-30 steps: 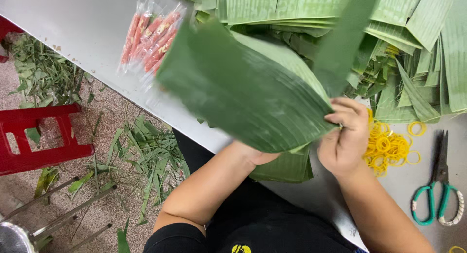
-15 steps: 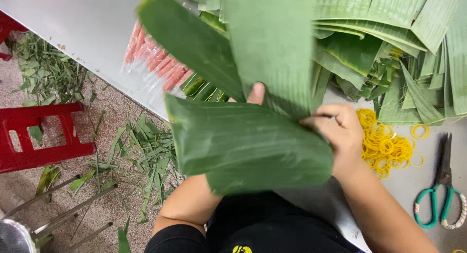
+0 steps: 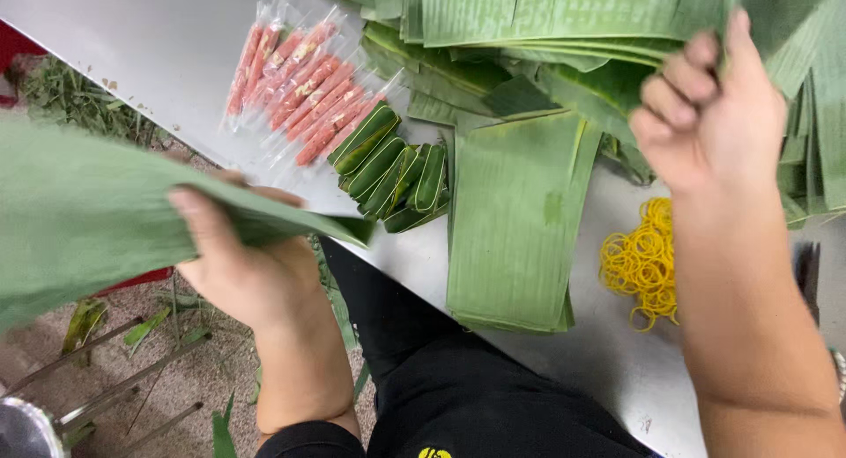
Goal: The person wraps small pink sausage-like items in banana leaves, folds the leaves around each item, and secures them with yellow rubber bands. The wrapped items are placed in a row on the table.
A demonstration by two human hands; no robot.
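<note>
Big leaf (image 3: 79,220) in left hand (image 3: 242,269) is motion-blurred and cut off at the frame's left edge, right hand's (image 3: 709,114) fingertips are tucked out of sight into the leaf pile (image 3: 564,18) above the yellow rubber bands (image 3: 641,260), and whatever dark thing sits right of those bands is hidden behind the forearm.

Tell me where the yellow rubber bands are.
In the head view, the yellow rubber bands lie on the metal table, right of the flat leaf stack, under the right hand.

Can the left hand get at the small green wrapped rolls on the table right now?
Probably not freely: the left hand is gripping a large leaf out over the table edge. The wrapped rolls lie close by and uncovered, so only the held leaf hinders it.
</note>
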